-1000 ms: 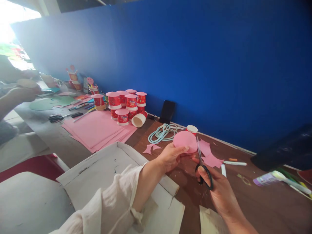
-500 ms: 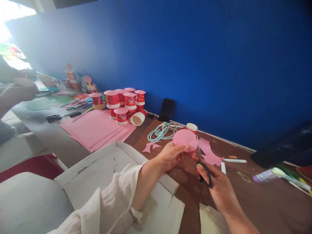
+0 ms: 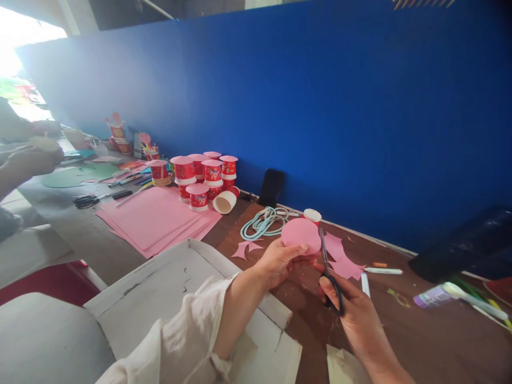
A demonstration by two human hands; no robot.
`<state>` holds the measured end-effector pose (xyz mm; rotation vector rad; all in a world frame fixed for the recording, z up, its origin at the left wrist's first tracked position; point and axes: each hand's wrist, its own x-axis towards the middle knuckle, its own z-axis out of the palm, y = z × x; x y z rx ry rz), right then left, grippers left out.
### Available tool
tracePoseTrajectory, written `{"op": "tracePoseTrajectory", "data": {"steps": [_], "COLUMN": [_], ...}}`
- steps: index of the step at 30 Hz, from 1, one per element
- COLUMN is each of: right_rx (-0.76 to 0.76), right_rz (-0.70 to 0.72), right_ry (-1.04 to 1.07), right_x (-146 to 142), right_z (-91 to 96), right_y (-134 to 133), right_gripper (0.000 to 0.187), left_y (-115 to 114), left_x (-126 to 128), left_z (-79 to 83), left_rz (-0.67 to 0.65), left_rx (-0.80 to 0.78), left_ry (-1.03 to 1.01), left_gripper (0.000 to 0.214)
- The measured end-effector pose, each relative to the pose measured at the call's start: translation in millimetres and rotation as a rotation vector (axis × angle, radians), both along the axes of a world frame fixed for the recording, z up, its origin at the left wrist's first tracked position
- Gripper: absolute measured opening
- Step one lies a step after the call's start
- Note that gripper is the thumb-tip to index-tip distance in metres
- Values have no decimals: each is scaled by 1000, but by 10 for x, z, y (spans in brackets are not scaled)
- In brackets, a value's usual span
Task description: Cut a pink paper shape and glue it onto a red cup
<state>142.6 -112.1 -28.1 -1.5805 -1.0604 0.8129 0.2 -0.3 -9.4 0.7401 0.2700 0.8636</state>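
Observation:
Between the thumb and fingers of my left hand [image 3: 280,262] is a round piece of pink paper [image 3: 301,234], held up over the brown table. My right hand [image 3: 351,304] grips black-handled scissors [image 3: 333,282] with the thumb and fingers at the handles. The scissor blades point up and lie along the right edge of the pink circle; they look close together. Pink paper scraps [image 3: 346,262] lie behind the scissors, and smaller scraps [image 3: 241,249] lie left of my left hand. A paper cup [image 3: 312,215] stands just behind the circle.
Stacked red paper cups [image 3: 199,173] with pink discs stand by the blue wall. Pink sheets [image 3: 156,218], a light-blue cord [image 3: 260,224], a phone [image 3: 272,186], markers [image 3: 384,271] and a glue bottle [image 3: 434,296] lie around. A white cardboard tray [image 3: 160,288] sits under my left arm. Another person's hand [image 3: 34,157] is at far left.
The camera view has tilted slightly, so the scene sits a little lower. Both hands keep hold of the paper circle and the scissors, with the blades still at the circle's right edge.

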Motion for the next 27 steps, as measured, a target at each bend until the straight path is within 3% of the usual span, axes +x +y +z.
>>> {"op": "tracePoseTrajectory", "data": {"steps": [4,12,27], "right_rx": [16,120,78], "right_rz": [-21,80,11], "right_ry": [59,111,8], "right_x": [42,68,33], "right_z": [-28,-73,-11], "right_y": [-6,-7,-3], "right_gripper": [49,26,46], "left_y": [12,-7,-59], "left_x": [-2,-18,-16], "left_z": [8,2,99], "left_rz": [30,-3,-25], "left_rx": [-5,19,-12], "left_ry": [42,66,96], "left_gripper": [45,38,44]}}
